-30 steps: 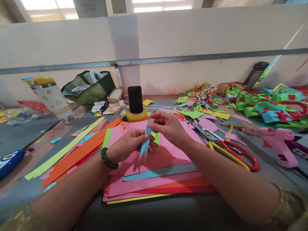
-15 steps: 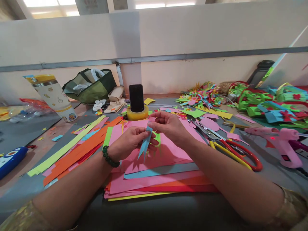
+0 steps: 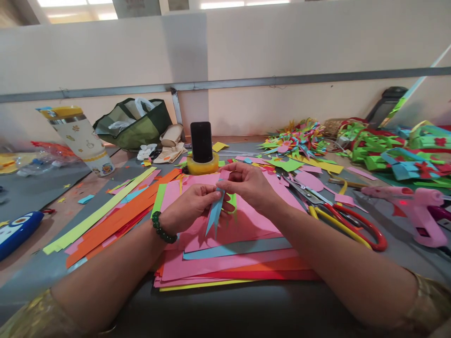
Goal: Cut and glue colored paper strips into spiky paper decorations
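Between my two hands is a blue paper strip with pointed, forked ends hanging downward. My left hand, below a dark green bead bracelet, pinches it from the left. From the right, the thumb and fingers of my right hand press on its upper end, by a bit of pink paper. A light green paper piece shows behind the fingers, partly hidden. Under both hands lies a stack of coloured paper sheets, pink on top.
Orange and yellow-green paper strips lie left. Scissors and a pink glue gun lie right. A phone stands in a tape roll behind the stack. A tumbler, a green bag and cut paper pieces stand farther back.
My right thumb and fingers have shifted slightly over the top of the blue strip, covering more of it. The whole view has moved a little; the rest looks the same.
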{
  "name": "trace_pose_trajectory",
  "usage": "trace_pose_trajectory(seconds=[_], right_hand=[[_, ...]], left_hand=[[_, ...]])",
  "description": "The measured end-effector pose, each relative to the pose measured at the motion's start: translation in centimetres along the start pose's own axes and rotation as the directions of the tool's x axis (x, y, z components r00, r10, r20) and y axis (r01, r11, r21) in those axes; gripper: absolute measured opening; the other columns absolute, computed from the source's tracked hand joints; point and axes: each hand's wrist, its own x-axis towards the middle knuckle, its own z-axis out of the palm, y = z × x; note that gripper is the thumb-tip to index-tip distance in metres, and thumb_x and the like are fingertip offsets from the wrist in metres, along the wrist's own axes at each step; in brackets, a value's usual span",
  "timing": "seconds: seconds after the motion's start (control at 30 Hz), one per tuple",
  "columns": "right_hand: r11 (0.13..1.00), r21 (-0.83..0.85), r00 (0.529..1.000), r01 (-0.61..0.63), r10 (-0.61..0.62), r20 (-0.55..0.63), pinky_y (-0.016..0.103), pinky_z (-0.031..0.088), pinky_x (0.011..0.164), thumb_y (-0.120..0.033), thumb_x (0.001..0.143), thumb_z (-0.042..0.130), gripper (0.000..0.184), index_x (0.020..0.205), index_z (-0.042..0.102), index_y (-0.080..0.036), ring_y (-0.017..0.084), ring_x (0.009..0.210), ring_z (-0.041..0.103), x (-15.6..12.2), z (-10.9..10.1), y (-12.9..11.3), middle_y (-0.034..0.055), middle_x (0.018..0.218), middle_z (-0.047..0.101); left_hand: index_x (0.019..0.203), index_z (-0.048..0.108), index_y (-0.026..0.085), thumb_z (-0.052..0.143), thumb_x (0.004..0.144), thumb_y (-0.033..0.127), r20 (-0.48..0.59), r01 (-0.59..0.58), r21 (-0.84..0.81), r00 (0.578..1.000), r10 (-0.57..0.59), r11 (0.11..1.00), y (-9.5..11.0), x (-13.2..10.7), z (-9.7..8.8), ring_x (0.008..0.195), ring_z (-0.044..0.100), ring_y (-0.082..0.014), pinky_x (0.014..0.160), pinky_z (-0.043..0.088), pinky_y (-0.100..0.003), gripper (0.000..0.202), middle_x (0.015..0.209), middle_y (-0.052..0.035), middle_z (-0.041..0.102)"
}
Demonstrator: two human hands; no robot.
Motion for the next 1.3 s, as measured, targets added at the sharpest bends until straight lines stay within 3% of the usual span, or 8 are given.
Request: trace_pose_trajectory(seconds=[0.6,0.93,1.3], right_hand=[[0.98,-0.164,0.993,0.116,-0.121,-0.019,0.023,0.04,0.05,-0.03,0.065,0.071,0.037,0.094,0.055,-0.013,0.01,0.052,0.053,-0.02,0.27,0.13,-0.0058,0.057,0.055],[0.972,-0.204,0.992,0.116,-0.124,-0.028,0.025,0.043,0.053,-0.027,0.067,0.07,0.032,0.094,0.056,-0.015,0.011,0.054,0.055,-0.21,0.36,-0.11,-0.0039,0.06,0.058],[0.982,-0.162,0.994,0.101,-0.105,-0.02,0.026,0.045,0.055,-0.031,0.064,0.074,0.041,0.096,0.056,-0.014,0.012,0.056,0.057,-0.14,0.29,0.04,-0.0025,0.063,0.06]], left_hand=[[0.09,0.066,0.01,0.064,0.079,0.036,-0.014,0.008,0.026,1.0,-0.008,1.0,-0.03,-0.02,-0.21,0.063,0.068,-0.0185,0.068,0.052,-0.032,0.029,0.076,-0.0113,0.073],[0.09,0.065,0.009,0.063,0.08,0.033,0.007,0.013,-0.008,1.0,-0.013,1.0,0.1,-0.01,-0.22,0.065,0.069,-0.0189,0.067,0.053,-0.032,0.026,0.076,-0.0107,0.072],[0.088,0.064,0.008,0.065,0.078,0.027,0.024,0.004,-0.046,1.0,-0.003,0.999,0.1,0.02,-0.21,0.066,0.069,-0.0185,0.066,0.053,-0.03,0.021,0.074,-0.0096,0.071]])
